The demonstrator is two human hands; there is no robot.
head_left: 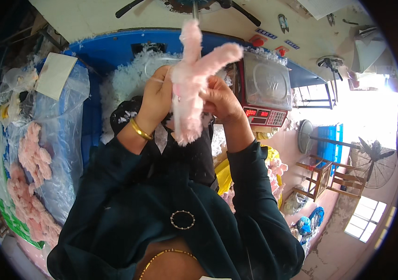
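While the blue bin (110, 51) of white stuffing (129, 79) fills the view from ten to twelve o'clock, both hands meet in front of it around a pink plush toy skin (190, 88). At nine o'clock of the hands, a clear plastic bag (61, 140) stands packed with more pink plush pieces (33, 158), and a white card (55, 74) lies on its top. At two o'clock of the hands sits a red weighing scale (265, 88) with a clear-covered pan and a lit display. Lower, at four o'clock, a yellow bag (224, 175) shows beside the dark sleeve.

The plush toy skin hangs upright between the two hands, one limb pointing to twelve o'clock, another to two o'clock, and its loose end dangling toward six o'clock below the fingers. The left hand (156, 95), a gold bangle (140, 129) on its wrist, presses against the nine o'clock side of the skin, fingers curled closed on the pink fabric. The right hand (220, 98) grips the three o'clock side, its fingers folded around the fabric, thumb toward the skin. A thin clear tube (161, 60) curves over the stuffing just at eleven o'clock of the left hand's knuckles.
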